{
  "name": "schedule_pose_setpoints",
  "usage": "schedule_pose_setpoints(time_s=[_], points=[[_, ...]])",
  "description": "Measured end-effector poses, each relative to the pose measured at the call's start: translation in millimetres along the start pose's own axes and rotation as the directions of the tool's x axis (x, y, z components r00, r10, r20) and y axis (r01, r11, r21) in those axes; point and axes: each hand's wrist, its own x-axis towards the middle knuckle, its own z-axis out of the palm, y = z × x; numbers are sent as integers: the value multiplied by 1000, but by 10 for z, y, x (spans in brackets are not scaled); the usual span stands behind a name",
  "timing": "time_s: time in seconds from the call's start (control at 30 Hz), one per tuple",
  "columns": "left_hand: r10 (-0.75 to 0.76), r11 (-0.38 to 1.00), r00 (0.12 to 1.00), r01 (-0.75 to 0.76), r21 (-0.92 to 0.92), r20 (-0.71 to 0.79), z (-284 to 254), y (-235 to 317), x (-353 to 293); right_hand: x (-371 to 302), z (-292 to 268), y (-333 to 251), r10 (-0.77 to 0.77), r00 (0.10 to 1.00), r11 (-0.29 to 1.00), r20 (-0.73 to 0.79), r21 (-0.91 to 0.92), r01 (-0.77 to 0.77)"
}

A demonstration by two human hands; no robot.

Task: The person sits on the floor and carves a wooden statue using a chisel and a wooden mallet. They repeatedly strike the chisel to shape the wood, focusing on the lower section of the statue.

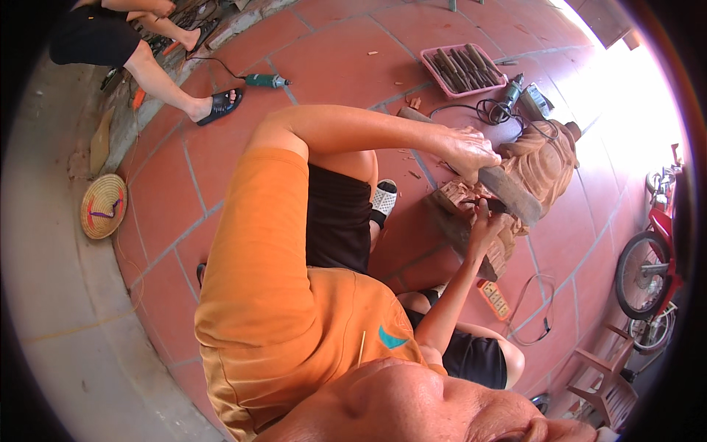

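My left hand [471, 153] is closed round a wooden mallet [512, 195], whose thick pale head hangs over the work. Just below it, my right hand [484, 225] grips a dark, chisel-like tool [498, 205]; the mallet and the fingers hide part of it, and I cannot tell whether mallet and tool touch. A brown wood carving [549, 158] with rounded, folded shapes lies in front of me on the tiled floor. Its rough-cut nearer end [453, 197] is under my hands, between my bent legs.
A pink tray [479, 90] of several wooden-handled tools lies beyond, beside a green power tool [509, 94] with coiled black cable. Another green tool [266, 80] lies near another person's foot [218, 107]. A power strip [493, 299], chair [607, 379] and motorbike [648, 269] are rightward; a woven hat [104, 206] is left.
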Motion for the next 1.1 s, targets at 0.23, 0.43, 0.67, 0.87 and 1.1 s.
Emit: schedule_pose_setpoints(time_s=[0.23,0.43,0.67,0.87,1.1], points=[[-22,995,997,15,-94,-68,-154,74,-17,-36,-76,115,102,979,939,-179,342,-36],[-5,993,1000,5,-116,4,-106,99,-71,-71,3,59,-126,992,992,-25,28,126],[30,998,999,-29,-57,28,-221,151,-58,-96,55,61,-171,982,974,-84,-163,156],[-27,997,995,34,-74,100,-13,92,-55,-149,132,-128,-200,975,888,-97,-439,138],[-53,993,998,57,102,-37,-125,75,69,-96,-13,30,122,973,863,-195,505,-7]])
